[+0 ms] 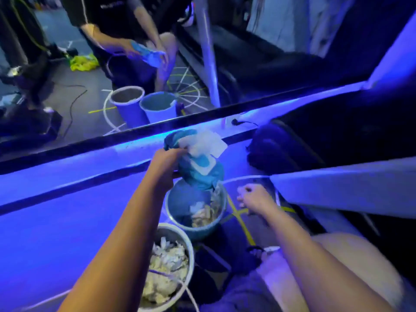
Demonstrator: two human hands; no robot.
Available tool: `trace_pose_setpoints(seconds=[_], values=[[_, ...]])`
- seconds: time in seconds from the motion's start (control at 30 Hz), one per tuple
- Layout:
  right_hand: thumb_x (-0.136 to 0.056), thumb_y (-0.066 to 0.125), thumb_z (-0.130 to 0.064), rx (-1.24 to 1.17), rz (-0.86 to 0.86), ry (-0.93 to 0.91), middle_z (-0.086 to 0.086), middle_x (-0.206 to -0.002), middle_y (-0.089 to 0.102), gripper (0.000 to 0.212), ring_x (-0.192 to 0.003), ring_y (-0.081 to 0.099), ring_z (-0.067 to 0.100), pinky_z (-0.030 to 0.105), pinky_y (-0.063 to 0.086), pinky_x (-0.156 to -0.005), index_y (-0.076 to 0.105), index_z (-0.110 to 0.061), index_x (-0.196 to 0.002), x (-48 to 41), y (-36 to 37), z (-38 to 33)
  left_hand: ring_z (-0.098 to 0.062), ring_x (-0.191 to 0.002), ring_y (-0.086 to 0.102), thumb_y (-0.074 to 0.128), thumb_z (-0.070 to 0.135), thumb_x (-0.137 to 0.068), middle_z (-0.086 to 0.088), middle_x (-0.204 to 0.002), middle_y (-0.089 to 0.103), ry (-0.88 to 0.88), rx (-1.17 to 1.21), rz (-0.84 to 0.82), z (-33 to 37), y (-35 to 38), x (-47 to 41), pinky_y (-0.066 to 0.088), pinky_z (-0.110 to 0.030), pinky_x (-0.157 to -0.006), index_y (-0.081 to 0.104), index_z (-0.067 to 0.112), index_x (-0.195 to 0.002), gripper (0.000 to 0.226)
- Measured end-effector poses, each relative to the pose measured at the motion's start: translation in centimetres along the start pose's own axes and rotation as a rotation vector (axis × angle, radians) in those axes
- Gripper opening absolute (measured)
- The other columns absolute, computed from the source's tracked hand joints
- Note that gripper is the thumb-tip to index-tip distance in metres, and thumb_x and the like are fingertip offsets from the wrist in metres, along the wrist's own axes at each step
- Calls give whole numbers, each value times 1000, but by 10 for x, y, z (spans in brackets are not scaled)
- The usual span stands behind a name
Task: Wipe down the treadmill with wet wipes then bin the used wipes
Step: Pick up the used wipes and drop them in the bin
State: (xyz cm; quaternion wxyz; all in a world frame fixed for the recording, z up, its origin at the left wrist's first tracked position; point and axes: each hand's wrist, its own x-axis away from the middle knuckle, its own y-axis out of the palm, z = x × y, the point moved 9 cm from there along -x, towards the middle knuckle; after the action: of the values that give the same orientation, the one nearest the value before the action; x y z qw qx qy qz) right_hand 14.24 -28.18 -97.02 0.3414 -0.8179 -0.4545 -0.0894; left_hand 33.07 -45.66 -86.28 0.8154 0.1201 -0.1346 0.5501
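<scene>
Now the left hand [167, 168] grips a crumpled blue wipes pack [199, 176], white wipe [208, 144] protruding; right hand [254, 197] curled, contents unclear.

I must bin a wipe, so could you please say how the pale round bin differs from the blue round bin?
The pale round bin is nearly full of crumpled wipes; the blue round bin holds fewer, its inner wall showing. The pale bin stands nearer; the blue bin sits below the teal wipes pack. Both are open-topped.

The pack [198, 170] is soft, shiny plastic. The wipe [207, 144] looks like thin white cloth. The blue bin [195, 230] and white bin [191, 251] are smooth plastic. The mirror [135, 64] is glossy glass.
</scene>
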Motion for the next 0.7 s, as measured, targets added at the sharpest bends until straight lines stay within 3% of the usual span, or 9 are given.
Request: trace_pose_setpoints(seconds=[0.1,0.17,0.3,0.4,0.47,0.6,0.7], values=[[-105,49,-33,-430,147,64,8,-86,64,23,-67,60,18,28,51,-53,58,-18,-91,33,-90,3,-16,-72,76,61,9,-100,-5,-92,80,-31,109,-234,-4,78,13,62,-27,-55,72,11,-106,13],[-103,52,-42,-531,240,28,6,-90,69,32,-76,65,21,32,55,-60,65,-13,-102,64,-148,2,-17,-79,79,59,9,-101,-7,-100,81,-57,160,-400,-2,144,33,64,-31,-60,71,10,-117,20],[-96,61,-44,-529,422,31,8,-101,77,37,-80,69,21,37,57,-71,73,-10,-105,128,-238,31,-20,-87,79,63,8,-99,-10,-110,80,-97,124,-662,-5,268,92,67,-38,-66,72,10,-120,23],[-94,65,-41,-592,569,81,12,-103,76,34,-78,67,24,34,53,-69,75,-10,-105,180,-281,77,-19,-79,79,64,5,-97,-8,-98,81,-178,76,-802,-23,334,142,65,-38,-67,72,10,-116,21],[-93,67,-38,-618,634,133,13,-101,76,34,-79,68,24,35,53,-70,74,-7,-106,211,-297,113,-20,-80,79,64,4,-97,-10,-97,81,-230,20,-867,-43,364,174,65,-40,-71,71,9,-121,26],[-94,66,-31,-657,699,224,6,-87,75,26,-70,68,17,28,55,-58,74,-8,-103,275,-312,184,-34,-109,74,68,3,-93,-17,-116,78,-281,-74,-962,-99,402,244,56,-56,-98,68,6,-132,39],[-96,64,-30,-693,785,302,4,-89,75,23,-74,69,17,26,53,-57,73,-11,-103,328,-321,242,-35,-107,73,71,1,-90,-18,-116,77,-350,-111,-994,-141,429,302,55,-60,-100,69,5,-131,41]])
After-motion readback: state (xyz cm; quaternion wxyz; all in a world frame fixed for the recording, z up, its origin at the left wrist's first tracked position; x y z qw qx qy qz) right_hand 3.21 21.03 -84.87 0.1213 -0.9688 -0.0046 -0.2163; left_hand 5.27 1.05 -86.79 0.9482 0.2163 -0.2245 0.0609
